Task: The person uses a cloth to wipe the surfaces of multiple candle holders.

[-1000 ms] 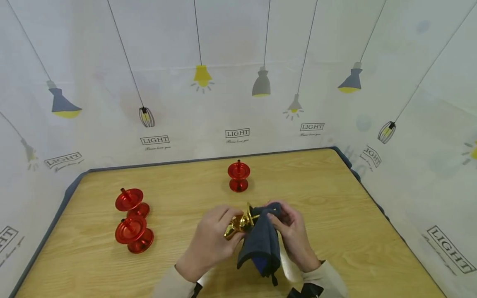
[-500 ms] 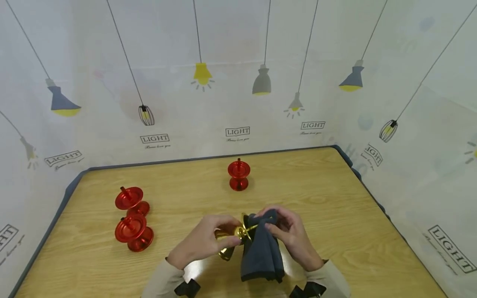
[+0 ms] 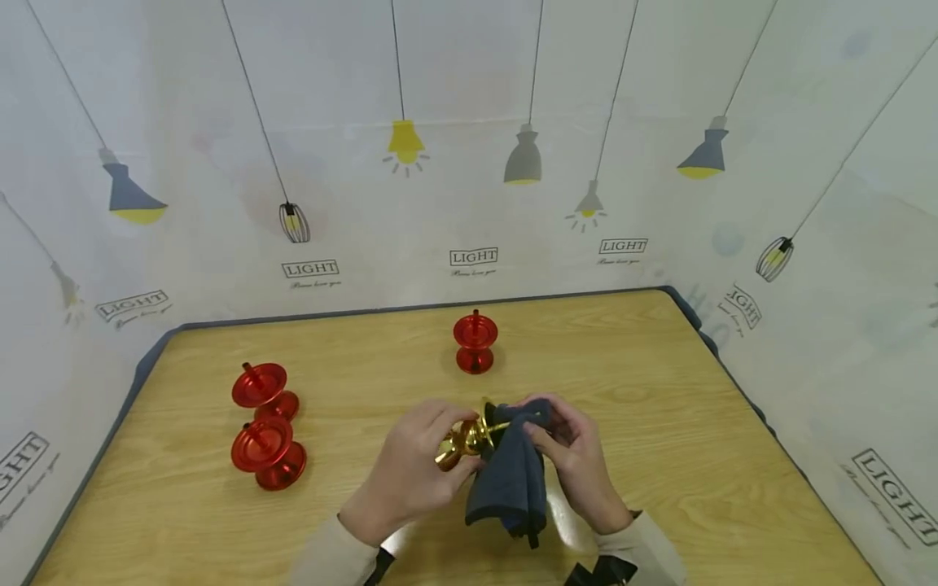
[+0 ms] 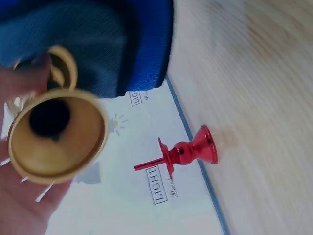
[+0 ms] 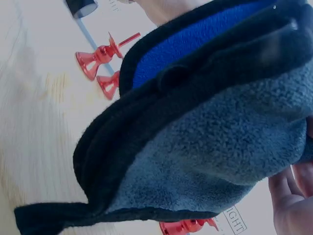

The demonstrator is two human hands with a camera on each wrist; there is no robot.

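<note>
My left hand [image 3: 418, 468] grips a shiny gold candlestick [image 3: 466, 438] above the near middle of the wooden table [image 3: 659, 407]; its round base [image 4: 56, 139] faces the left wrist camera. My right hand [image 3: 579, 456] holds a dark grey-blue cloth [image 3: 510, 480] bunched against the candlestick's upper part, which the cloth hides. In the right wrist view the cloth [image 5: 205, 132] fills most of the picture, with my fingers [image 5: 293, 200] at its lower right.
A red candlestick [image 3: 475, 342] stands at the table's far middle. Two more red candlesticks [image 3: 265, 391] [image 3: 267, 452] stand close together at the left. A printed backdrop with lamps rises behind and at both sides of the table.
Both hands with the gold candlestick and cloth dipped toward me half a second ago and are back up now; the candlestick has turned in my left hand's grip.
</note>
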